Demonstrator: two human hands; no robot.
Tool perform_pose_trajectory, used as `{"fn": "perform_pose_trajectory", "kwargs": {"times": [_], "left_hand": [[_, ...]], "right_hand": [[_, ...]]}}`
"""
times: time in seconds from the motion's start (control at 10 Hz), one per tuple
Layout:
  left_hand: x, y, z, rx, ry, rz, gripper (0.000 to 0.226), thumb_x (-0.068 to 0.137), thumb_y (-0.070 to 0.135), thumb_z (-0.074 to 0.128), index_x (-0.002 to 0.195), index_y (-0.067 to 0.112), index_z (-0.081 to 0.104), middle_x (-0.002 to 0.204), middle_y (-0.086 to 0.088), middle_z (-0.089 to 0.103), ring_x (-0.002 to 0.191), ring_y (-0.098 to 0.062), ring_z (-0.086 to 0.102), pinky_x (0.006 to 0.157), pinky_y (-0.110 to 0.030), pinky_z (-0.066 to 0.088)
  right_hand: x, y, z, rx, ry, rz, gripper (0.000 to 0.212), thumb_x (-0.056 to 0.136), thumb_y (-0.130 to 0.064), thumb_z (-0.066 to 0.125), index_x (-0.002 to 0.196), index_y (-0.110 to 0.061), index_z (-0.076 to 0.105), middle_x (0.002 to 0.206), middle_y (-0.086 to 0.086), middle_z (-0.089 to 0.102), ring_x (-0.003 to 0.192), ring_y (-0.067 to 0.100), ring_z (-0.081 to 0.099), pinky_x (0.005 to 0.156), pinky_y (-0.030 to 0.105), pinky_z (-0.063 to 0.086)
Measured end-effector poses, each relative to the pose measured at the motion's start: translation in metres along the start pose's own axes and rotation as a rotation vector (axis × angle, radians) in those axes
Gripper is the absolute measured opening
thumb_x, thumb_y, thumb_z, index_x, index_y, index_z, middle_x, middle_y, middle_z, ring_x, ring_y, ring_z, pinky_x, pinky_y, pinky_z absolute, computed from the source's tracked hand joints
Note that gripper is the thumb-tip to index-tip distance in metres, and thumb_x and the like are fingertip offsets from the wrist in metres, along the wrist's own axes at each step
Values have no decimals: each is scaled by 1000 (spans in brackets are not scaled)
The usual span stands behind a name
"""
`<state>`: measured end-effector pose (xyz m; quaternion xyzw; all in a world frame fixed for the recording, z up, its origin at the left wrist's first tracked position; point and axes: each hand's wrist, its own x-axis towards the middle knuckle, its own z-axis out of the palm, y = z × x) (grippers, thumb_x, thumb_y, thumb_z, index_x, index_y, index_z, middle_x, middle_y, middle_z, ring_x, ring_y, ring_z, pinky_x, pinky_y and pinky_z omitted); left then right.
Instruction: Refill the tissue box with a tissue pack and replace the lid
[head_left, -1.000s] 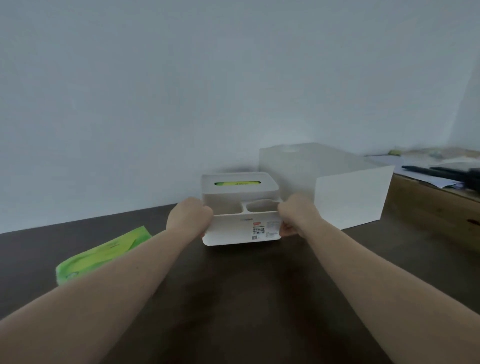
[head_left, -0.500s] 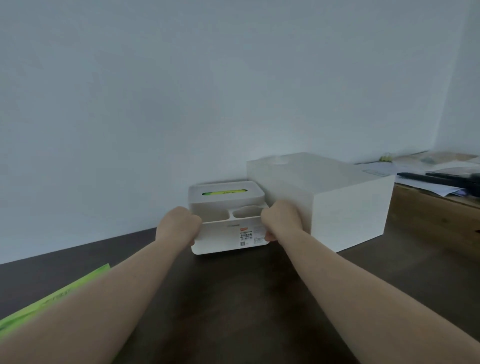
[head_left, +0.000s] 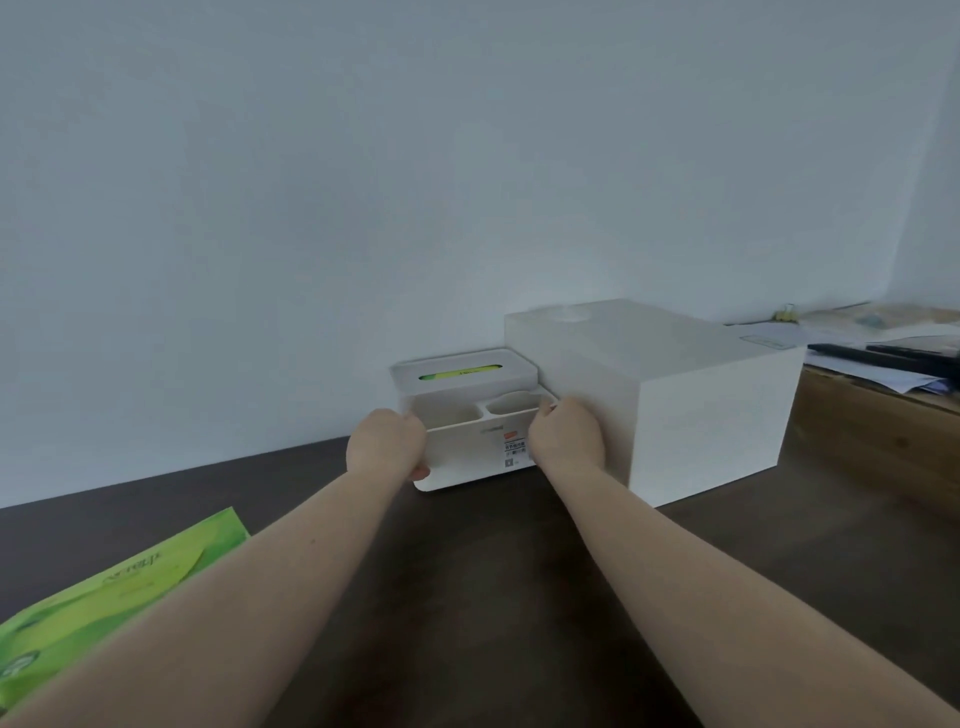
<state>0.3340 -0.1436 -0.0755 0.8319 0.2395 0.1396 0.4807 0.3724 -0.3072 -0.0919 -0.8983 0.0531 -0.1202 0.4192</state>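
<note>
The tissue box (head_left: 470, 423) now sits far back on the dark worktop (head_left: 493, 597), close to the wall (head_left: 363, 182) and hard up beside the big white box (head_left: 670, 395) on its right. A second ago it was nearer to me and its front edge looked lifted; now it rests flat, so I read this as the box being pushed back into its parking spot. The lid (head_left: 464, 370) is on top, and green shows through its slot, which tells me a pack is already inside. The two open front compartments look empty.

My left hand (head_left: 387, 444) clasps the box's left end, fingers wrapped around the corner with fingertips showing low on the front face. My right hand (head_left: 566, 435) grips the right end, squeezed between the tissue box and the white box, its fingers hooked over the rim. Both hands are closed on it, not yet letting go.

Off to my lower left, a green tissue pack (head_left: 111, 592) lies on the worktop, well apart from the box, partly hidden by my forearm. I judge the refill and lid steps done; what's left is simply to release and draw my hands clear.
</note>
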Motion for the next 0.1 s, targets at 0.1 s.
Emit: {"fn": "perform_pose_trajectory", "kwargs": {"times": [0.1], "left_hand": [[-5, -8, 3, 22, 28, 35, 29, 97, 16, 34, 82, 0, 54, 79, -21, 71, 83, -36, 69, 88, -42, 56]], "right_hand": [[-3, 4, -3, 39, -8, 3, 36, 100, -20, 35, 117, 0, 59, 119, 18, 64, 111, 34, 60, 82, 33, 45]]}}
